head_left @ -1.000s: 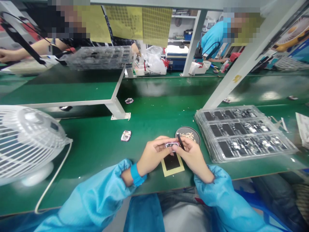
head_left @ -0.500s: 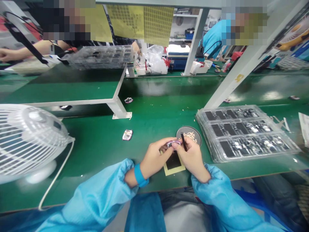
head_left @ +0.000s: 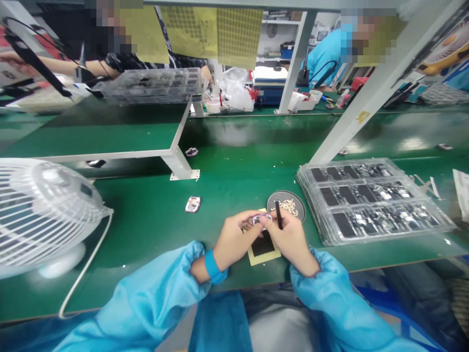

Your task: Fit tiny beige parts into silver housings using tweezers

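Note:
Between my two hands is a small purple-rimmed watch-case-like frame, tilted, its inside partly hidden by my thumbs. My left hand is closed on its left side. My right hand grips the right side with the thumb and also carries a dark, thin tool that sticks up between the fingers; its kind does not show. Below the hands lies a black pad with a yellow border. Just beyond them, a round dark mesh dish holds many small pale pieces.
Stacked clear trays of dark and silvery parts stand at right. Another small frame lies left of my hands. A white fan and its cord fill the left side. A metal-legged shelf rises behind; people work across the bench.
The small frame has tipped slightly in my fingers, showing more of its inside. My hands stay in nearly the same place. A co-worker's arm at upper left has shifted.

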Motion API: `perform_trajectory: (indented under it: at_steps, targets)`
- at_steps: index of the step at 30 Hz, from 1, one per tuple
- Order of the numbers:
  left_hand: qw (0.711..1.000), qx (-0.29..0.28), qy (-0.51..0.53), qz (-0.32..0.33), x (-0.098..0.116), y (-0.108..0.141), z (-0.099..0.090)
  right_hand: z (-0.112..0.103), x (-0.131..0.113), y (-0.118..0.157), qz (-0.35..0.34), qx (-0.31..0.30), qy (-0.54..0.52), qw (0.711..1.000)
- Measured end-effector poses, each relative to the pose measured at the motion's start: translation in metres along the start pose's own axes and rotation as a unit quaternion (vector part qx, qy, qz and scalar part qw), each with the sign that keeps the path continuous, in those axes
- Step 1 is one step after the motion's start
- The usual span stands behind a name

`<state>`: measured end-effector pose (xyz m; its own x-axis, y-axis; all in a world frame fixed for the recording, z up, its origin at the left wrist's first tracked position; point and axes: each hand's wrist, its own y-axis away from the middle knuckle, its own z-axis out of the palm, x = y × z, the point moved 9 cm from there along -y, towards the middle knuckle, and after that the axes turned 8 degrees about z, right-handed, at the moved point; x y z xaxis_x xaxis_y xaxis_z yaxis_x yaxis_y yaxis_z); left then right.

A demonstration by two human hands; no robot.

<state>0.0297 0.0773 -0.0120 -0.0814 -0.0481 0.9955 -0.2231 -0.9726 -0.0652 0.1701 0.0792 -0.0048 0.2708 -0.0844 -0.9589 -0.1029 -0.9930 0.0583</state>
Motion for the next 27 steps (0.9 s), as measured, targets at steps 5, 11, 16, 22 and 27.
perform_trajectory:
  at_steps: [5,11,16,22,27]
  targets:
    - [0.999,-0.010,-0.036,0.006,0.002,-0.004,0.000,-0.009,-0.014,-0.003,-0.068,-0.029,0.066,0.995]
    - [0.989,-0.008,-0.135,0.059,0.012,-0.003,-0.004,-0.031,-0.042,-0.004,-0.156,-0.007,0.103,0.982]
    - [0.968,-0.020,-0.225,0.110,0.021,-0.002,-0.003,-0.021,-0.063,0.007,-0.271,-0.068,0.109,0.954]
    - [0.967,-0.019,-0.234,0.100,0.015,-0.002,-0.005,-0.012,-0.057,0.012,-0.313,-0.090,0.148,0.934]
    - [0.958,-0.027,-0.263,0.115,0.018,-0.003,-0.005,-0.009,-0.051,0.006,-0.288,-0.105,0.188,0.933]
